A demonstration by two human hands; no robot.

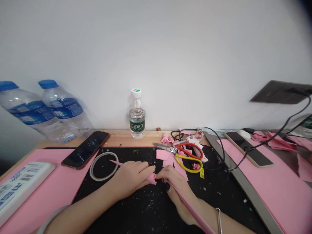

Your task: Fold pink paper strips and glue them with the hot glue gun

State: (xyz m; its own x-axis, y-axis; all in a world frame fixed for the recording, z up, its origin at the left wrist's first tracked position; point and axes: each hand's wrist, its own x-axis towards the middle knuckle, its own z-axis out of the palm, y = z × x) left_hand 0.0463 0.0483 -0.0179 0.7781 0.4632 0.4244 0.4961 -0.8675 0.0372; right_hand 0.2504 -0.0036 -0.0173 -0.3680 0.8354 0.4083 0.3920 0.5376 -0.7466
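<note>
Over the black mat (136, 208), my left hand (133, 177) is closed around a small folded piece of pink paper (152, 178). A pointed pink tip (115, 162) sticks out on the far side of that hand; whether it belongs to the same piece I cannot tell. My right hand (177, 187) is closed too, its fingertips against the folded piece. A long pink paper strip (192, 211) runs from its grip back along the forearm. The palm side of both hands is hidden. Scissors (188, 157) with one red and one yellow handle lie just beyond my right hand.
A tape roll (92, 170) lies left of my hands. Pink sheets (73, 187) carry a phone (85, 149) and a white box (21, 188). A water bottle (137, 115) stands by the wall. Black cables (265, 141) cross another phone (248, 149) at right. Paper scraps (170, 159) surround the scissors.
</note>
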